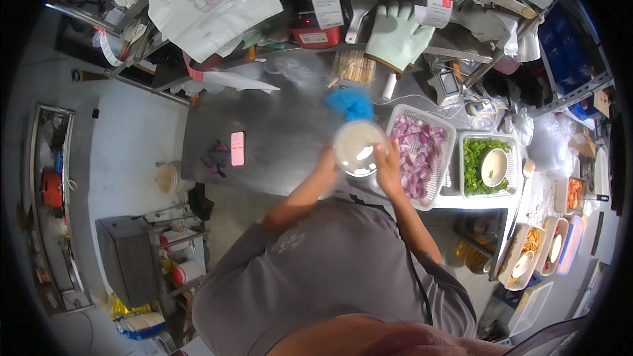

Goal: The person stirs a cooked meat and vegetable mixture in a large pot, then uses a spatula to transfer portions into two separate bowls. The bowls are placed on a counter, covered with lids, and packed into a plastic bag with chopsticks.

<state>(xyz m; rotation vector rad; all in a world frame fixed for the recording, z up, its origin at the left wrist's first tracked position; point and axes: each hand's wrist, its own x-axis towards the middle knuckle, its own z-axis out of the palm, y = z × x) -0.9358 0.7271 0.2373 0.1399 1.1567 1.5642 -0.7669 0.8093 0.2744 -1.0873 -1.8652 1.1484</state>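
Observation:
Between both hands is a round container (359, 147) with a clear, shiny lid and pale contents that I cannot make out. My left hand (326, 160) grips its left side, partly hidden by it. On the right side my right hand (389, 160) holds it, thumb over the rim. Just beyond the container lies a crumpled blue plastic bag or wrap (352, 103). Close to my right hand stands a white plastic basket (447, 158) of chopped red onion (418, 153).
Further right, a white basket (515, 170) holds chopped greens (474, 165) and a bowl (494, 167). A phone (238, 148) lies on the steel table (277, 128). Wooden skewers (355, 67) and an oven glove (399, 34) are at the back, under receipts hanging from the shelf.

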